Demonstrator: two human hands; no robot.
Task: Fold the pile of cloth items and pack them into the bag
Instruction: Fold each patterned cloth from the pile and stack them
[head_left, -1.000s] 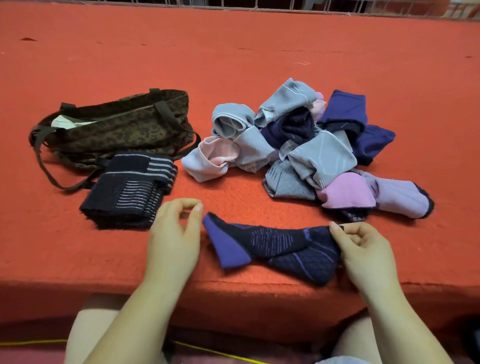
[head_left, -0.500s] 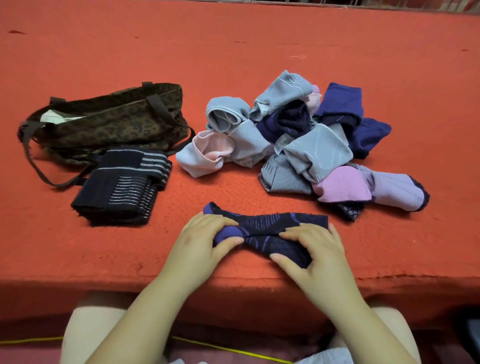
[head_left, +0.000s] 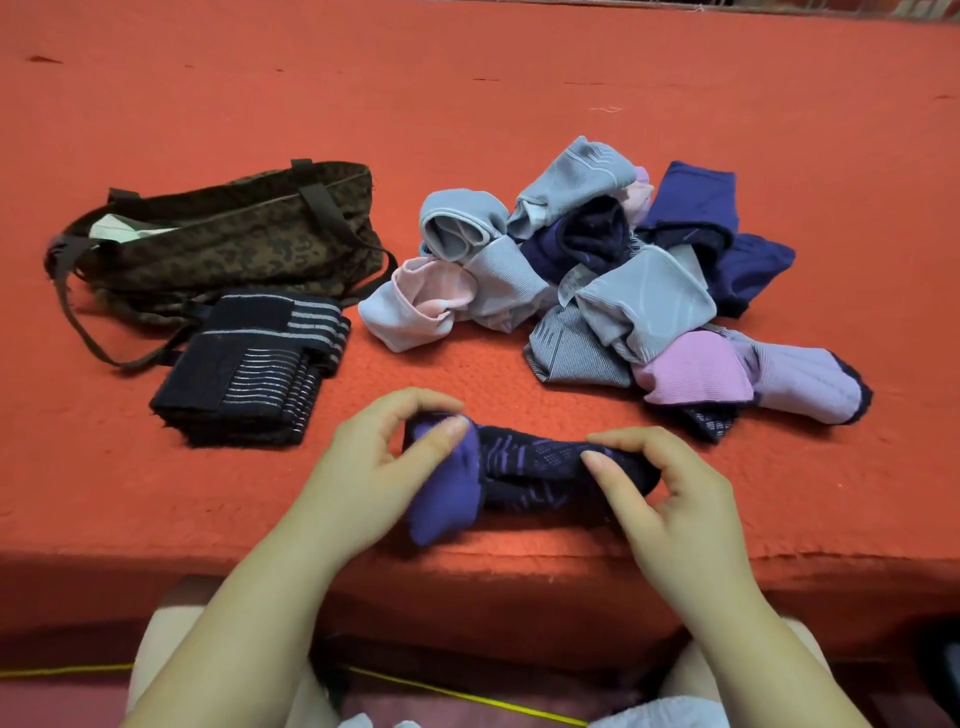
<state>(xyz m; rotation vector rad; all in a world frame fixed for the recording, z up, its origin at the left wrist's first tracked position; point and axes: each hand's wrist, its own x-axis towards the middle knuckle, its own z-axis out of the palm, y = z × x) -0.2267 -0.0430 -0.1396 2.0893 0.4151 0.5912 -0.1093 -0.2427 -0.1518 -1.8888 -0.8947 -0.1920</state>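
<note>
the dark navy knitted sock with a purple toe and purple pattern (head_left: 524, 465) lay at the near edge of the orange-red felt-covered table (head_left: 519, 78), its long axis running from nine o'clock to three o'clock across the person's front. the purple toe end pointed toward nine and drooped a little toward six; the darker cuff end sat toward three.

the left hand (head_left: 379, 467) pinched the purple toe end between thumb and forefinger, fingers curled round the fabric. the right hand (head_left: 670, 499) gripped the opposite end, thumb and curled fingers clamped on the knit. each hand was therefore at its own end, with the sock stretched between them, so a fold would likely bring one end over along that nine-to-three line. neither hand was clearly nearer the middle.

outward at one o'clock lay the loose pile of grey, pink, lilac and navy socks (head_left: 623, 280), unfolded and near the held sock but apart from it. at ten o'clock sat a folded stack of black cloth with thin white stripes (head_left: 249, 369), just beside the brown leopard-print fabric bag with dark straps (head_left: 223, 249), which lay farther at ten to eleven with its mouth slightly agape; the left hand was the nearer one to it.
</note>
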